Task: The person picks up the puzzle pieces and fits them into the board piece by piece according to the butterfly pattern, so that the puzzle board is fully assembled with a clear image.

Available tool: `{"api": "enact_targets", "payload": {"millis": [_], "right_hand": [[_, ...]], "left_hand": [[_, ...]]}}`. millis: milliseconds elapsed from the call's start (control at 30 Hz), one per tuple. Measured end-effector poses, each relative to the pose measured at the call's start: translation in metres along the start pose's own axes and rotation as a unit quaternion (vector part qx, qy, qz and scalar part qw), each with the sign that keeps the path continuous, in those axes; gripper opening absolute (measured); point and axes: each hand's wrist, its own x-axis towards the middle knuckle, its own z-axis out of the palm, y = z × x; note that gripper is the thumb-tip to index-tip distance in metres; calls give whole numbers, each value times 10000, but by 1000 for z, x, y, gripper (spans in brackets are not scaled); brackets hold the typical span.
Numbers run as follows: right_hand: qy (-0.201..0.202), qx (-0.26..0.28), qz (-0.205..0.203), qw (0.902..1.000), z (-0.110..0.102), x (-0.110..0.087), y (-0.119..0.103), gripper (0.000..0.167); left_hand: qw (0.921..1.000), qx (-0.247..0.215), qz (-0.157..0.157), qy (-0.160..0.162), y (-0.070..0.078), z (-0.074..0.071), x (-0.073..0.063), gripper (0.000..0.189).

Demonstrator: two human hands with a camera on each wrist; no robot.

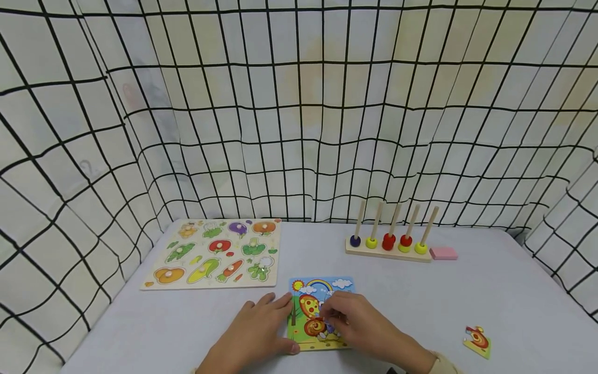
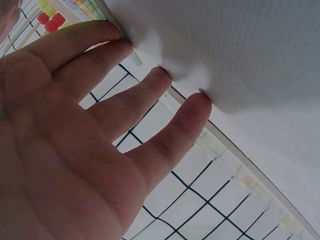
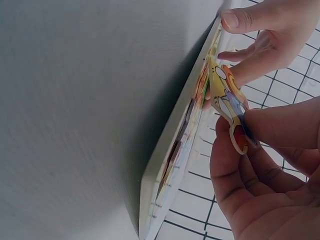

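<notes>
A small picture puzzle board (image 1: 301, 345), with a sun, a rainbow and a butterfly-like figure, lies flat on the table. My left hand (image 1: 259, 330) rests against its left side, index fingertip and thumb at the edge. In the left wrist view, its fingers (image 2: 172, 127) stretch out, fairly straight, tips on the tabletop. My right hand (image 1: 362, 322) is over the right half of the board and covers part of the picture. Its thumb and fingers pinch a jigsaw piece (image 3: 220, 92), which the right wrist view shows tilted up off the board.
Another jigsaw piece (image 1: 477, 341) lies at the right. A vegetable peg puzzle (image 1: 191, 265) occupies the back left. At the back right stands a bead-stacking rack (image 1: 388, 254) with wooden pegs, beside a pink block (image 1: 444, 253). Black netting (image 1: 299, 140) surrounds the table (image 1: 411, 291).
</notes>
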Motion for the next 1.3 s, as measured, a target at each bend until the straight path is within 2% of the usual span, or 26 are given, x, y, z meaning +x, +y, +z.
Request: {"api": "enact_targets", "payload": {"millis": [267, 533, 900, 1133, 1300], "right_hand": [[-67, -20, -100, 9999, 2, 2, 2, 22], [-143, -516, -189, 9984, 5, 5, 3, 18], [-176, -1361, -135, 9904, 9, 7, 2, 13], [-252, -1610, -80, 9866, 10, 10, 1, 12], [-320, -1589, 121, 9867, 11, 11, 1, 11]], "left_hand": [[10000, -30, -38, -42, 0, 0, 0, 87], [10000, -29, -53, -66, 0, 0, 1, 87], [10000, -35, 7, -47, 0, -1, 0, 86], [10000, -51, -11, -47, 0, -1, -1, 86], [10000, -28, 0, -37, 0, -1, -1, 86]]}}
